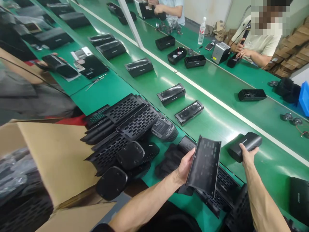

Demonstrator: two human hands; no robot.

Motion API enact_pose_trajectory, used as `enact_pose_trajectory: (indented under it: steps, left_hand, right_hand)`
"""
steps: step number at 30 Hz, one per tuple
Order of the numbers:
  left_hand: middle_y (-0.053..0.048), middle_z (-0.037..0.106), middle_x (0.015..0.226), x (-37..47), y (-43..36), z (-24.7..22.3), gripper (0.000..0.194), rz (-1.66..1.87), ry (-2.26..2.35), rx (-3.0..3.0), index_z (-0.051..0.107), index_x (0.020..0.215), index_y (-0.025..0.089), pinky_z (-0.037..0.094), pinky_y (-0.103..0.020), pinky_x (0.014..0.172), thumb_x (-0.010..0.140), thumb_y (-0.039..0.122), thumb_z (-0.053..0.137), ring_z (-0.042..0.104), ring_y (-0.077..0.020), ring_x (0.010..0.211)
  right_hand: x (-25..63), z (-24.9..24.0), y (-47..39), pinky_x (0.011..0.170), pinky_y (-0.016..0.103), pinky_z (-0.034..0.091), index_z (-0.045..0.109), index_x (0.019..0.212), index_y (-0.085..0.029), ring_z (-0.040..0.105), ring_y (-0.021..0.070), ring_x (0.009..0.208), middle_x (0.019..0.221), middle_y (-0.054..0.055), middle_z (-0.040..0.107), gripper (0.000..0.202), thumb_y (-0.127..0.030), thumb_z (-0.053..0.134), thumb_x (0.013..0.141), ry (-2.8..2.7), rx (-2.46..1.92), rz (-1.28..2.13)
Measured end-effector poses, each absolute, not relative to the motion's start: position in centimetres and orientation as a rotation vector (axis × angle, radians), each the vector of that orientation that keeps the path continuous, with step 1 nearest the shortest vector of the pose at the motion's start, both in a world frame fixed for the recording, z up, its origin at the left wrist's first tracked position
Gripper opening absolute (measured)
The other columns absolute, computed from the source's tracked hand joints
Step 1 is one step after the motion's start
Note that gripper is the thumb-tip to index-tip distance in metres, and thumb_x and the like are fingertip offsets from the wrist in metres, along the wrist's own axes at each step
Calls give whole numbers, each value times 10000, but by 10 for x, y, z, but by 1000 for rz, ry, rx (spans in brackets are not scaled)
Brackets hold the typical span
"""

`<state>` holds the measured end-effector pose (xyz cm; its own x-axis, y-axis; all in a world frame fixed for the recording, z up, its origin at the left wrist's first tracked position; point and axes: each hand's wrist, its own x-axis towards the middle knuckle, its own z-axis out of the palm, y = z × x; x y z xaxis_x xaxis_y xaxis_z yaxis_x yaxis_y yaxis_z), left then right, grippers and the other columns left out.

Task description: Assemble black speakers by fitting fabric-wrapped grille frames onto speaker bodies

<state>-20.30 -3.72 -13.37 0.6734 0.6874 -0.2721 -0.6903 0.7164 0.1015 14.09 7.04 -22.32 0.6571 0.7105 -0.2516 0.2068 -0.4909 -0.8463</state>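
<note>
My left hand [186, 165] is closed on the edge of a curved black speaker cover [205, 164], tilted up with its hollow inner side towards me. On the green belt to the right, my right hand [249, 154] grips a black speaker housing [245, 143] with a small white logo, thumb on its near side and fingers over its end. Loose perforated grilles [222, 190] lie below the cover, partly hidden by it. Left of my hands is a stack of perforated black grilles [135, 119], with rounded black end caps [112, 183] in front.
An open cardboard box [60, 154] with wrapped black parts stands at the left. Several speaker housings [189, 112] sit along the green belt [212, 129]. Across it, a person [263, 42] works with a tool beside a grey box [220, 53]. Another person's hand [45, 61] is at far left.
</note>
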Motion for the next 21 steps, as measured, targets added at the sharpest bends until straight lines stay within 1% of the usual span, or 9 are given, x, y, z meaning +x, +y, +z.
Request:
enact_pose_trajectory:
  steps: [2, 5, 7, 8, 11, 13, 17, 19, 21]
  left_hand:
    - [-216, 760, 1176, -203, -39, -136, 794, 794, 342, 5, 688, 1282, 54, 524, -455, 934, 896, 734, 553, 711, -381, 1076]
    - [-191, 786, 1101, -200, -42, -144, 741, 845, 348, 44, 722, 1214, 72, 494, -475, 1009, 863, 719, 635, 702, -386, 1116]
    - [-173, 794, 1074, -197, -44, -150, 713, 862, 329, 70, 738, 1174, 86, 488, -468, 1024, 836, 712, 684, 702, -378, 1123]
    - [-165, 797, 1071, -195, -45, -152, 703, 859, 317, 78, 745, 1161, 95, 492, -455, 1017, 822, 710, 706, 705, -367, 1116]
    - [-136, 800, 1077, -189, -47, -153, 661, 840, 274, 94, 758, 1151, 116, 508, -410, 980, 796, 673, 770, 719, -313, 1056]
    - [-129, 799, 1085, -184, -50, -147, 637, 838, 239, 112, 761, 1152, 116, 511, -395, 972, 782, 633, 810, 720, -291, 1026]
    - [-144, 792, 1108, -173, -57, -130, 664, 855, 180, 182, 759, 1167, 115, 529, -393, 945, 756, 631, 835, 721, -299, 1010]
    - [-142, 793, 1104, -168, -61, -124, 689, 871, 174, 222, 747, 1207, 124, 538, -381, 921, 757, 638, 830, 728, -294, 995]
    - [-136, 792, 1112, -163, -65, -119, 702, 895, 166, 260, 728, 1250, 140, 542, -368, 909, 758, 630, 834, 735, -285, 991]
  right_hand:
    - [136, -208, 72, 870, 416, 612, 353, 1450, -258, 676, 256, 983, 1214, 70, 631, 1055, -506, 833, 543, -663, -2020, 800]
    - [127, -169, 57, 771, 376, 622, 481, 1388, -227, 683, 226, 845, 1093, 51, 670, 944, -539, 798, 556, -648, -1960, 907]
    - [118, -135, 33, 751, 356, 621, 534, 1395, -228, 694, 232, 847, 1117, 65, 691, 924, -556, 803, 575, -688, -1891, 999]
    - [111, -116, 18, 763, 356, 621, 532, 1433, -243, 702, 249, 892, 1180, 77, 693, 943, -562, 814, 591, -719, -1859, 1041]
    - [88, -59, -29, 853, 397, 618, 435, 1567, -292, 676, 332, 1127, 1437, 99, 608, 1067, -599, 842, 631, -848, -1850, 1058]
    - [73, -25, -57, 918, 426, 600, 379, 1611, -310, 629, 363, 1244, 1534, 101, 540, 1091, -622, 834, 669, -999, -1867, 1012]
    - [42, 21, -95, 1001, 510, 559, 257, 1665, -324, 639, 385, 1253, 1512, 129, 568, 1086, -619, 791, 766, -1379, -1911, 929]
    - [28, 33, -106, 1056, 561, 521, 239, 1671, -317, 624, 400, 1281, 1516, 133, 565, 1081, -624, 772, 782, -1529, -1946, 833]
    - [16, 38, -113, 1108, 599, 474, 251, 1668, -326, 578, 410, 1345, 1559, 119, 526, 1052, -631, 750, 794, -1640, -1964, 717]
